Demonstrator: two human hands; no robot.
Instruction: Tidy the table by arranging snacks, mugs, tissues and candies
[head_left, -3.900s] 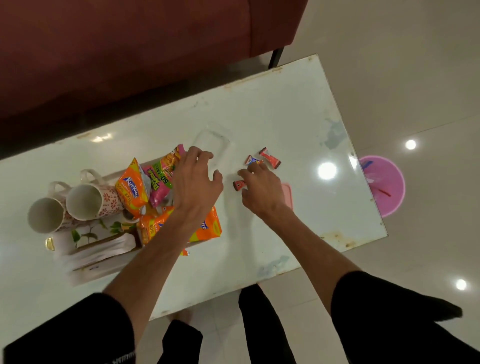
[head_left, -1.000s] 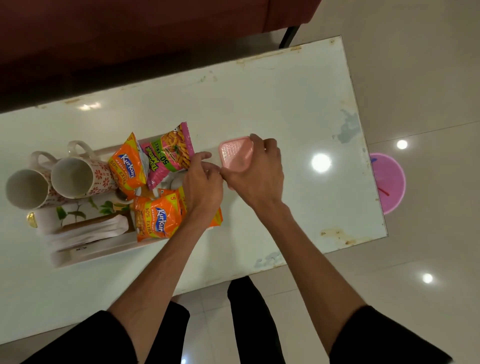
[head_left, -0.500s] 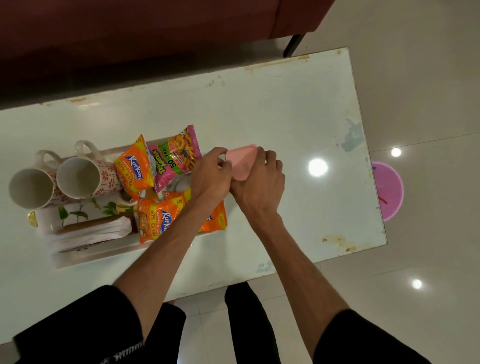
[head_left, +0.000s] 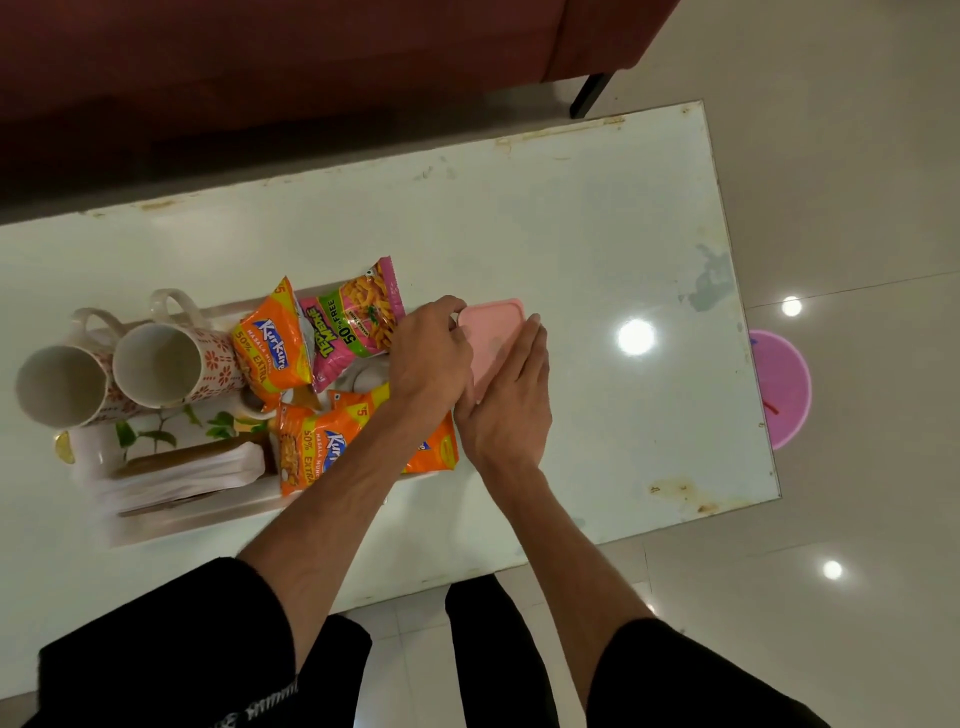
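Head view, looking down: a person in black sleeves leans over a pale counter (head_left: 571, 218), both hands brought together on a pink lid (head_left: 493, 332). The left hand (head_left: 431, 358) pinches the lid's near-left corner while the right hand (head_left: 506, 400) lies flat across it, fingers spread, seemingly pressing it down onto a container that cannot be seen beneath; no candies are visible, so they are presumably shut inside. Just beside the hands, a white tray (head_left: 171, 525) carries the rest: two mugs (head_left: 156, 364) lying on their sides at the left, a stack of tissues (head_left: 182, 478) toward the near edge, and three snack packets, one pink (head_left: 353, 317) and two orange (head_left: 270, 348), leaning against each other. The step in hand looks like sealing the candy box, late in the tidying. The next move likely calls for firm pressure around the rim, then lifting the closed box without nudging the loose packets and setting it by the tray.
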